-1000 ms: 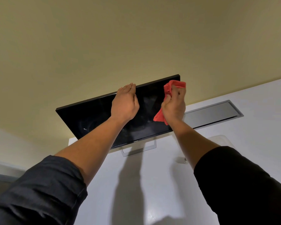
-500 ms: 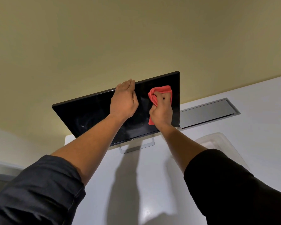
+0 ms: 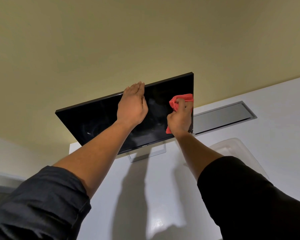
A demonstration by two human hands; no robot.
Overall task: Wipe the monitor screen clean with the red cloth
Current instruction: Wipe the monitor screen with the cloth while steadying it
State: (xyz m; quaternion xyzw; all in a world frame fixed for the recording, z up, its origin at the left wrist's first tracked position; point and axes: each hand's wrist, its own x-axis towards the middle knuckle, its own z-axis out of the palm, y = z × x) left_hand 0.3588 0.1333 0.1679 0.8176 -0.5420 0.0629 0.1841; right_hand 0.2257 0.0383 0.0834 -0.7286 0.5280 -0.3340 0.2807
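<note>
A black monitor (image 3: pixel 100 122) with a dark, smudged screen stands on a silver stand (image 3: pixel 146 155) on a white desk (image 3: pixel 137 196). My left hand (image 3: pixel 132 106) lies over the screen's top edge near the middle, fingers straight and together. My right hand (image 3: pixel 180 116) grips a bunched red cloth (image 3: pixel 180 97) and presses it against the right part of the screen, close to the right edge. A corner of the cloth pokes out below my wrist.
A grey cable hatch (image 3: pixel 223 116) is set in the desk right of the monitor. A clear plastic lid or tray (image 3: pixel 232 149) lies on the desk behind my right forearm. A beige wall (image 3: pixel 145 40) rises behind the monitor.
My right hand with the cloth went left and down on the screen, then back right to its edge. My left hand stays on the top edge.
</note>
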